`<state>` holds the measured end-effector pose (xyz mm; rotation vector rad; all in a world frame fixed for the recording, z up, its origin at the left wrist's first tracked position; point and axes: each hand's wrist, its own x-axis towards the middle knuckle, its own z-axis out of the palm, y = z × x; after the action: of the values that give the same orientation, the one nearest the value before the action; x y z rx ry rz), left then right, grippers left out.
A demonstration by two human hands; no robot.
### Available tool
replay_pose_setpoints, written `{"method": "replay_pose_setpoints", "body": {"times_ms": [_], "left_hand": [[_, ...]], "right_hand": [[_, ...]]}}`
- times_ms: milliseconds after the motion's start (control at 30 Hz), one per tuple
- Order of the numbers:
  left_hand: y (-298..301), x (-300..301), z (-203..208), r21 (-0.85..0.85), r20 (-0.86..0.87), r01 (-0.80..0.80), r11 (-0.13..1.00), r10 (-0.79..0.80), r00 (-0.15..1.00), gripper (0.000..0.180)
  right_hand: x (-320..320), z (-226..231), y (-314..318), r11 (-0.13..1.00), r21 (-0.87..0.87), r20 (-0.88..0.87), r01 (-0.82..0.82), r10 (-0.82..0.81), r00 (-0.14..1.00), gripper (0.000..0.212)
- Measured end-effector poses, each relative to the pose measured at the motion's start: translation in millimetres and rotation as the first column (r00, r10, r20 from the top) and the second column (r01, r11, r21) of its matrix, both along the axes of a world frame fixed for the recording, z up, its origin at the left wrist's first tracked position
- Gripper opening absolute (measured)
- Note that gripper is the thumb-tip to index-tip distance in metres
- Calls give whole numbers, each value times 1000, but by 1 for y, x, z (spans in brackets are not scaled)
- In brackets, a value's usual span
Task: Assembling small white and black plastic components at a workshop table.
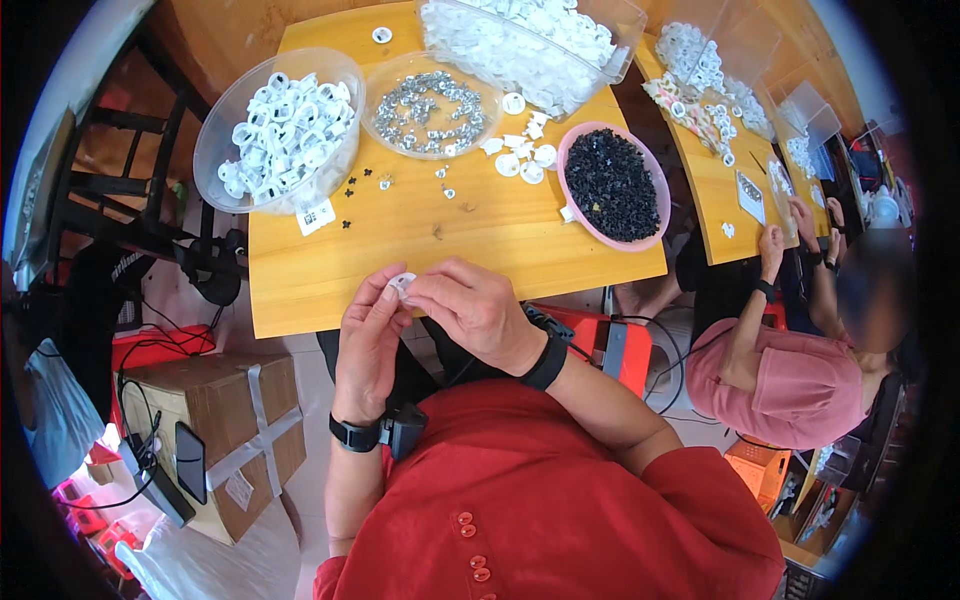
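Note:
Both my hands meet just off the near edge of the wooden table (480, 240). Between the fingertips of my left hand (368, 345) is a small round white plastic part (402, 284). My right hand (470, 310) pinches the same part from the other side, its fingers closed over the edge. On the table ahead, a clear round tub (215, 185) is heaped with white plastic parts, and a shallow clear dish (375, 135) holds small metal pieces. A pink bowl (648, 240) full of small black pieces stands to the right.
Loose white discs (520, 162) lie beside the pink bowl, and several tiny black pieces (348, 194) near the tub. A large clear bin (625, 50) of white parts stands at the back. On the right a co-worker in pink (780, 385) works at another table. A taped carton (210, 440) stands lower left.

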<state>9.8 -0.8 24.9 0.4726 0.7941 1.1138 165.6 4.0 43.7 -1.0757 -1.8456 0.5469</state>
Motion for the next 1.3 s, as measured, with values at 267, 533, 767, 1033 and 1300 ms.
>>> {"method": "replay_pose_setpoints", "body": {"times_ms": [267,533,767,1033,1300], "left_hand": [[-3,-12,-16,17,21,-83,996,83,996,27],[-8,-19,-8,69,-128,-3,998,12,992,19],[1,-19,-6,88,-251,60,994,-37,967,17],[6,7,2,111,-319,-32,993,66,945,16],[-1,15,6,149,-315,-85,985,129,940,13]], "right_hand": [[22,-13,23,928,-224,219,299,-251,943,18],[6,-32,46,907,-193,384,375,-282,879,13],[4,-17,37,971,-113,350,209,-158,923,7],[15,14,21,982,150,387,-114,48,921,11],[19,9,19,935,328,453,-139,-27,891,11]]}}
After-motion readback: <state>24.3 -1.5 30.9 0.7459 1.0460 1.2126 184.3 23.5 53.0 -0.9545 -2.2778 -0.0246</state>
